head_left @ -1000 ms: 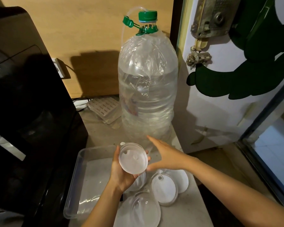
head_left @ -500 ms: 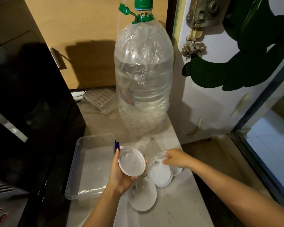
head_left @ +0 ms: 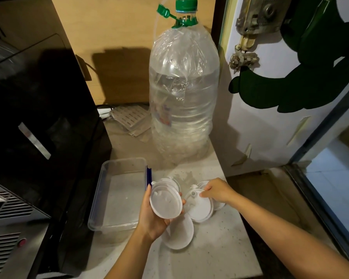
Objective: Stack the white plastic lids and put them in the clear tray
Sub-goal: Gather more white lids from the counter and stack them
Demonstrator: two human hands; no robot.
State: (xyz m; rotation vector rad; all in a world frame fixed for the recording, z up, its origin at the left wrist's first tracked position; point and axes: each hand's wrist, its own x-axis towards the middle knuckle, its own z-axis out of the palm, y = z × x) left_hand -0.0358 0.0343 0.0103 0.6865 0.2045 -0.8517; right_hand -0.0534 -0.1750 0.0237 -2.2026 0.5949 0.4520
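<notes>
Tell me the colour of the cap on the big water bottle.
Green, seen in the head view: the cap tops the water bottle.

Left hand [head_left: 153, 215] covers upper part of the lid [head_left: 178, 231] lying nearest on worktop [head_left: 214, 250]. No. of lids in held stack [head_left: 165, 201]: can't tell, edges merge. Right hand [head_left: 216, 191] hides part of far-right lid [head_left: 220, 206]. Water bottle [head_left: 184, 93] cap cut by top edge. Both forearms cut off at bottom edge. Black appliance [head_left: 38, 109] cut off left; detail too dark to read.
</notes>
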